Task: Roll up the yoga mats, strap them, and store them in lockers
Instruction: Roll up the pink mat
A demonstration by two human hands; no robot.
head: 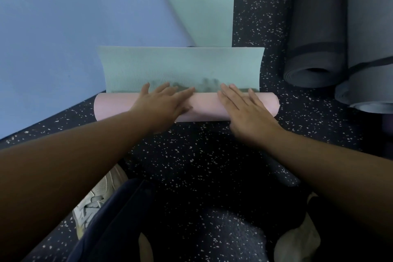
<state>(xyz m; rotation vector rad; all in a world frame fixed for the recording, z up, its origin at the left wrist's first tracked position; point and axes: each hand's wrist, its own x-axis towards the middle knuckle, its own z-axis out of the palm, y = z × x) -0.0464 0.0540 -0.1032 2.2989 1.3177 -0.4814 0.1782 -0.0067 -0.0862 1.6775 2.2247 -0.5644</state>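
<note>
A yoga mat, teal on one face and pink on the other, lies on the speckled dark floor. Its near end is rolled into a pink tube [208, 108]; the flat teal part [182, 66] stretches away from me. My left hand [163, 102] rests flat on the roll's left half with straight fingers. Pressed flat on the right half is my right hand [244, 110], fingers spread. A blue mat [70, 38] lies unrolled on the left, overlapping the teal one.
Two rolled dark grey mats [314, 49] with black straps lie at the right; a rolled end [374, 106] shows near the right edge. My knees, dark trousers and a white shoe [95, 200] fill the bottom. Speckled floor [263, 6] surrounds everything.
</note>
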